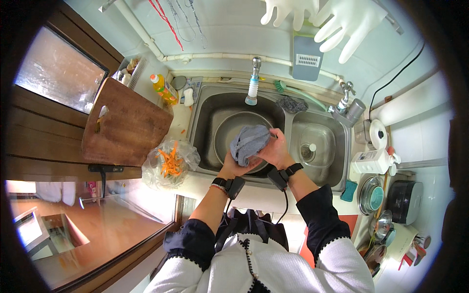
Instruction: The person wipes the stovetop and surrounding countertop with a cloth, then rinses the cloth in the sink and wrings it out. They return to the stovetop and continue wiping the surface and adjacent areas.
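A bunched grey-blue cloth is held between my two hands over the larger bowl of a stainless steel sink. My left hand cups it from below. On its right side, my right hand grips it, thumb raised near the top. Below the cloth, a round metal basin sits in the sink bowl, partly hidden by the cloth and hands. The faucet, with a ribbed white extension, points down behind the cloth. Each wrist wears a black strap with a small device.
Left of the sink are a plastic bag with orange peelings, a wooden cutting board and a yellow bottle. A dark scouring pad and green-handled brush lie behind the sink. A white pump bottle stands at right.
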The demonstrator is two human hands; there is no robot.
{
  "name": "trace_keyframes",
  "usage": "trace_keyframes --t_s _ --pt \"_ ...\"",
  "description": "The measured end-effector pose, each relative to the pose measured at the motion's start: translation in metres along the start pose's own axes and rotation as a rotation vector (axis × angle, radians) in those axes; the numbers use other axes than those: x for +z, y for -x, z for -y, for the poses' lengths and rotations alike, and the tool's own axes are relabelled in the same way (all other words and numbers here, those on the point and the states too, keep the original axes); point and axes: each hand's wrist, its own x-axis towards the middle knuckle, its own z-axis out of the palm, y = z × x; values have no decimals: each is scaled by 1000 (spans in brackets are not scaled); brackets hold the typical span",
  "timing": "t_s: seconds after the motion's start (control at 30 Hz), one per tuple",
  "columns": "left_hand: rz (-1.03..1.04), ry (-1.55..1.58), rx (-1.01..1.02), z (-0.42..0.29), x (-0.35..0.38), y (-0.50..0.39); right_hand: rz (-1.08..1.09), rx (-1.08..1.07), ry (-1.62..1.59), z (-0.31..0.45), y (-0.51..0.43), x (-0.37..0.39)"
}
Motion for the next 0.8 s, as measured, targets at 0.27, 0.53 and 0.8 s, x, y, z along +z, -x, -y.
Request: trace_keyframes --t_s 0.27,0.53,0.8 --pt "-11 -108 80 -22 -5 4 -256 -148 502 25 12 -12" --pt "-32 -191 129 -18 -2 5 -221 -718 1520 17 7 -39" --pt "6 -358 66 -7 -20 -19 107 -736 1884 -41 8 -17"
